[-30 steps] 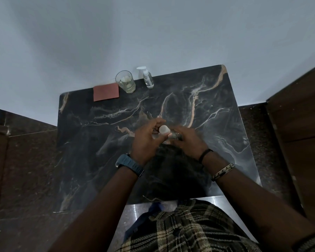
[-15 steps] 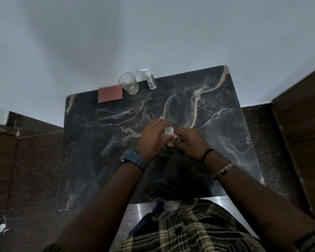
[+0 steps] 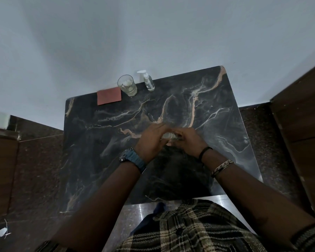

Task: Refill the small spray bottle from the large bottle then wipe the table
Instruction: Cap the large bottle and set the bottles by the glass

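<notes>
Hands at table (image 3: 98, 160) centre — left hand (image 3: 151, 140) and right hand (image 3: 189, 140) both clasp a small clear bottle (image 3: 168, 136), likely working its cap. Far edge: red cloth (image 3: 109, 96), glass (image 3: 127, 85), pump bottle (image 3: 148, 81) — parked clear of work.

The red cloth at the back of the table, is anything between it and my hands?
Nothing visible blocks it. The red cloth lies flat at the far left edge; the glass stands beside it, right. Bare marble table separates it from both hands, left hand and right hand, closed around a small bottle.
</notes>
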